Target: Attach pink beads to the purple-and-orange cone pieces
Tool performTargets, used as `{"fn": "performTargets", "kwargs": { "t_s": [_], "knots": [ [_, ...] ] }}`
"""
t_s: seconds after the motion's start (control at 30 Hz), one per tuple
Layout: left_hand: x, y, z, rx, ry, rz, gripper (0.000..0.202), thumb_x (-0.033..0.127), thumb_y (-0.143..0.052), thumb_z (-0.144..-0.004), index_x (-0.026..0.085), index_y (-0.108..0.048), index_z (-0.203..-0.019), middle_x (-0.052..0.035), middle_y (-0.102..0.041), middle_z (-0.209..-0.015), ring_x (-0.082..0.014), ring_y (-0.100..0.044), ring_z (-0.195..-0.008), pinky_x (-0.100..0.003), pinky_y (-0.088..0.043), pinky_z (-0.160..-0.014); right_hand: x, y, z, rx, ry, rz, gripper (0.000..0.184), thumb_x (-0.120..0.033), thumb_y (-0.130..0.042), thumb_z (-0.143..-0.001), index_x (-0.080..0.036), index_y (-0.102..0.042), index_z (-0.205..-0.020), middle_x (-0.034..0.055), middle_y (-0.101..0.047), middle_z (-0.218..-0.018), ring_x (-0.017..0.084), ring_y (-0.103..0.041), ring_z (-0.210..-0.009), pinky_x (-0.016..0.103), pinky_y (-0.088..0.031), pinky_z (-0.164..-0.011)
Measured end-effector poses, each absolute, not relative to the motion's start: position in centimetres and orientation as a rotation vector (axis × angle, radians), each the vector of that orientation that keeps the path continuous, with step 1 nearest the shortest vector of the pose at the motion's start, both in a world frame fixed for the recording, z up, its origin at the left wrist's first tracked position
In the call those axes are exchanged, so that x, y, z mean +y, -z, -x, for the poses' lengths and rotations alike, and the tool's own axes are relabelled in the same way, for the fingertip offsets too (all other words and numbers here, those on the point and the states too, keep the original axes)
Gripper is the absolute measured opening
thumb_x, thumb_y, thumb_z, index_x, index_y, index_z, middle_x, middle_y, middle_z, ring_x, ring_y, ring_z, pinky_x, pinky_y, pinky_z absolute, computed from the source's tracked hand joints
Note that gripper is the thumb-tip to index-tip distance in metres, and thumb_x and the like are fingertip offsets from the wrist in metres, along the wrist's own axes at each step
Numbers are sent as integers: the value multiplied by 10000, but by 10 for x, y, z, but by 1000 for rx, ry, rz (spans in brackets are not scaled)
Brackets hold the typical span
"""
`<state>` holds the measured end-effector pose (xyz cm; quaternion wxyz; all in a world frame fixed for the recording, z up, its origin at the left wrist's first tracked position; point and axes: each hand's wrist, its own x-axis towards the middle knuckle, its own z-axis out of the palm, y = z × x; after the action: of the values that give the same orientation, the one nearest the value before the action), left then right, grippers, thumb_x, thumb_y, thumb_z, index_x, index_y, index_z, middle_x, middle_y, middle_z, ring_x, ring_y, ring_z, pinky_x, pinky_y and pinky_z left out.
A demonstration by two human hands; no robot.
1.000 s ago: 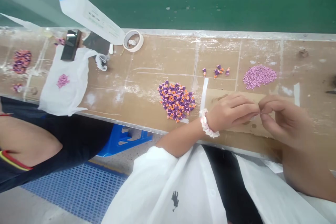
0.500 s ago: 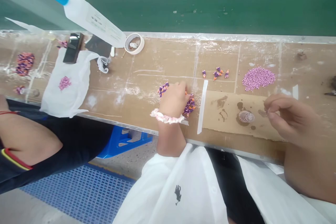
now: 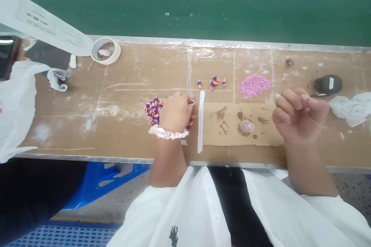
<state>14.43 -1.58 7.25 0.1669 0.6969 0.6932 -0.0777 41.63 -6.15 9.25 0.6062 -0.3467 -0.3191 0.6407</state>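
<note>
My left hand (image 3: 175, 112), with a white frilly band at the wrist, rests over a pile of small purple-and-orange figures (image 3: 152, 110). Its fingers bend down among them, and the fingertips are hidden beneath the hand. Raised over the right end of a brown card sheet (image 3: 228, 137), my right hand (image 3: 300, 114) is closed, thumb pressed against the curled index finger. Anything in that pinch is too small to make out. On the sheet stands a small clear container (image 3: 247, 126) among dark wet spots. Several more figures (image 3: 214, 82) and a heap of small pink pieces (image 3: 255, 85) lie behind it.
A large white bottle (image 3: 49, 23) leans at the left beside a tape roll (image 3: 106, 51). White plastic (image 3: 20, 112) lies at the far left. A black round object (image 3: 330, 85) and crumpled white plastic (image 3: 352, 108) are at right. A white tape strip (image 3: 201, 123) edges the sheet.
The view has swung to the right, bringing the black object and crumpled plastic into sight. My right hand has turned upward, still closed. My left hand stays over the pile of figures.
</note>
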Motion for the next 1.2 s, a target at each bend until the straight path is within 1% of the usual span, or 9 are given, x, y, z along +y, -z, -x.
{"fn": "performTargets", "kwargs": {
  "t_s": [0.23,0.4,0.5,0.67,0.77,0.87,1.0,1.1,1.2],
  "knots": [
    [-22,-65,-158,1599,-682,-1930,207,292,-493,-925,183,-663,-878,-6,-645,-689,-149,-611,-651,-278,-462,-683,-63,-92,-419,-635,-1574,719,220,-258,-677,-728,-234,-470,-658,-61,-183,-586,84,-111,-471,213,-129,-323],
    [-29,-57,-177,1325,-886,-1722,299,235,-452,-938,198,-531,-1224,48,-617,-674,-72,-548,-491,-217,-461,-587,-63,-94,-417,-629,-1596,741,242,-248,-680,-732,-230,-451,-655,-64,-174,-595,81,-89,-468,225,-92,-319],
    [-32,-55,-186,1145,-963,-1517,204,303,-488,-941,209,-512,-1121,87,-540,-589,-52,-497,-418,-181,-428,-480,-63,-93,-417,-664,-1588,755,278,-264,-653,-756,-230,-396,-654,-63,-158,-605,85,-76,-463,235,-73,-311],
    [-32,-60,-189,920,-984,-1162,300,454,-664,-833,169,-576,-858,23,-629,-641,-89,-626,-498,-178,-468,-433,-61,-89,-421,-889,-1479,886,320,-312,-548,-829,-248,-280,-667,-54,-137,-611,115,-69,-456,269,-72,-299],
    [-31,-63,-189,877,-989,-1041,357,457,-735,-772,163,-612,-933,-44,-719,-807,-146,-718,-685,-196,-528,-511,-61,-89,-423,-1062,-1390,956,299,-325,-524,-848,-252,-296,-670,-56,-153,-608,109,-104,-439,263,-107,-308],
    [-30,-63,-189,883,-1017,-1044,371,405,-752,-771,175,-621,-1030,-73,-750,-930,-165,-735,-840,-211,-561,-628,-65,-93,-424,-1392,-1109,961,161,-227,-534,-852,-252,-433,-729,-49,-289,-607,104,-276,-454,254,-242,-374],
    [-29,-57,-190,942,-1039,-1069,339,469,-674,-826,165,-630,-968,-46,-731,-790,-131,-704,-668,-197,-498,-520,-75,-98,-422,-2182,-657,1121,159,-74,-517,-832,-226,-478,-815,-9,-498,-696,124,-456,-594,263,-359,-521],
    [-27,-54,-190,1009,-1044,-1150,322,485,-655,-836,176,-662,-925,11,-635,-630,-80,-580,-513,-194,-406,-453,-79,-98,-418,-2572,-477,1202,176,-104,-497,-858,-221,-411,-759,-12,-478,-679,121,-419,-574,261,-317,-519],
    [-25,-53,-191,1095,-1099,-1259,274,455,-681,-823,183,-683,-857,28,-561,-622,-55,-457,-512,-205,-379,-497,-80,-93,-414,-2702,-407,1215,217,-141,-483,-876,-226,-355,-724,-17,-441,-653,126,-398,-564,271,-282,-517]
  ]
}}
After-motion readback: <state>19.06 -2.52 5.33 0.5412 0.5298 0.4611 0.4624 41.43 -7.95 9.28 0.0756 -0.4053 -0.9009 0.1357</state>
